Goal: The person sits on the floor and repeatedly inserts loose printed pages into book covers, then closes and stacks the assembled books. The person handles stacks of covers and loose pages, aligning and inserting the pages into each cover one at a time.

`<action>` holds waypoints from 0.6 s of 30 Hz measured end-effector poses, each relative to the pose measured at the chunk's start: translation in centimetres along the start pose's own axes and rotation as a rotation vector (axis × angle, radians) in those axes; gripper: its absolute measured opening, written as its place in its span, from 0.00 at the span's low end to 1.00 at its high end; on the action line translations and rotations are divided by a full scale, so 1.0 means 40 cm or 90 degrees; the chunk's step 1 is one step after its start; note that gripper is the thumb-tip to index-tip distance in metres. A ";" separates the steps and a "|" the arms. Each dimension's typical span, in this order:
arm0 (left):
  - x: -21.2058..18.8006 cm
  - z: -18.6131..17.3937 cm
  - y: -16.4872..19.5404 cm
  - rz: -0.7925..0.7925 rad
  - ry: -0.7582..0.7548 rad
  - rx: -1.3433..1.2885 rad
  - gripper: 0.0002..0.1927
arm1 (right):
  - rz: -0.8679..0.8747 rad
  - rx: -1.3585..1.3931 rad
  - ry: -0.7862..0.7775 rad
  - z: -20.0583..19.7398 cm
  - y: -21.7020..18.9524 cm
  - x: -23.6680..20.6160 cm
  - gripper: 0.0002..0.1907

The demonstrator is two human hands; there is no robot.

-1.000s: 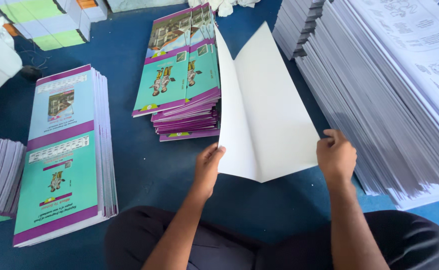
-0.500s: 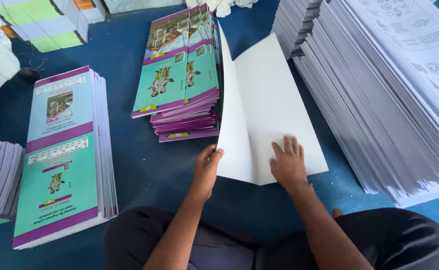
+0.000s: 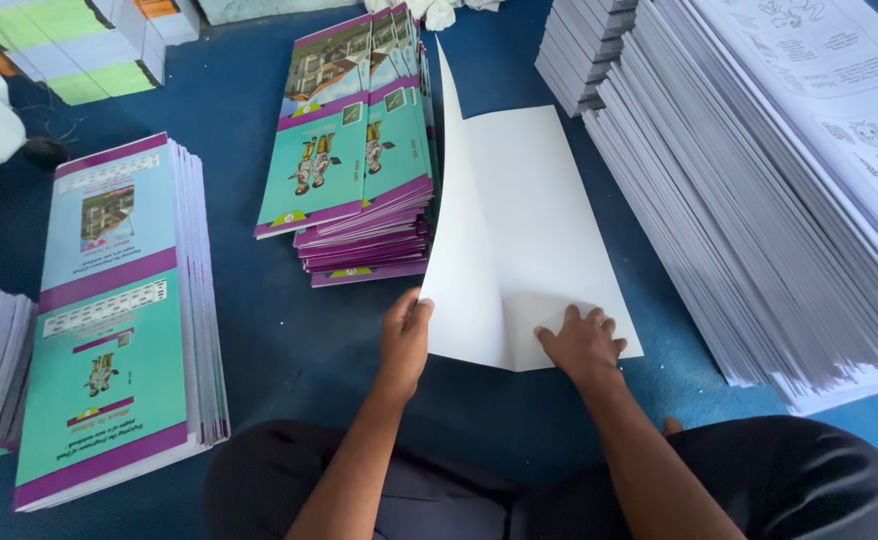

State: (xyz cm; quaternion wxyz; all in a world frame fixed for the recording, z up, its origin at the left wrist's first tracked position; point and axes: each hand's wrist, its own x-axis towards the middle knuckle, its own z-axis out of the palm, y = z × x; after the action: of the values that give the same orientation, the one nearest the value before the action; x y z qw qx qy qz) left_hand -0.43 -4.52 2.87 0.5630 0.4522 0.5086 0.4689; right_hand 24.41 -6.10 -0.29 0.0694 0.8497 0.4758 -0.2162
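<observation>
Left hand [image 3: 404, 335] fingers pinch the raised left flap of a white folded sheet [image 3: 544, 220]; right hand [image 3: 581, 343] presses flat, fingers spread, on its near right half.

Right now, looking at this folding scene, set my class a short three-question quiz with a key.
1. True or false: the right hand lies flat on the white sheet.
2. Which hand grips the raised half's edge? A) left hand B) right hand C) neither
3. What lies on the blue floor just left of the sheet?

Key
1. True.
2. A.
3. A fanned stack of folded covers, teal and purple.
</observation>
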 end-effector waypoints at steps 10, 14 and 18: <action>0.014 -0.008 -0.039 0.122 -0.030 0.033 0.12 | 0.092 0.097 0.193 -0.023 0.095 0.086 0.45; 0.013 -0.010 -0.035 0.114 -0.025 0.020 0.13 | 0.089 0.141 0.242 -0.021 0.136 0.117 0.38; 0.007 -0.002 -0.039 0.082 -0.027 0.053 0.16 | 0.102 0.144 0.284 -0.014 0.161 0.125 0.35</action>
State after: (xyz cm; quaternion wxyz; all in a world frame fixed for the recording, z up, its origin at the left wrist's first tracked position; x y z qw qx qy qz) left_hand -0.40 -4.46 1.28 0.5226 0.5170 0.4855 0.4732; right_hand 32.24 -5.48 -2.51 -0.1154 0.9138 0.3833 -0.0694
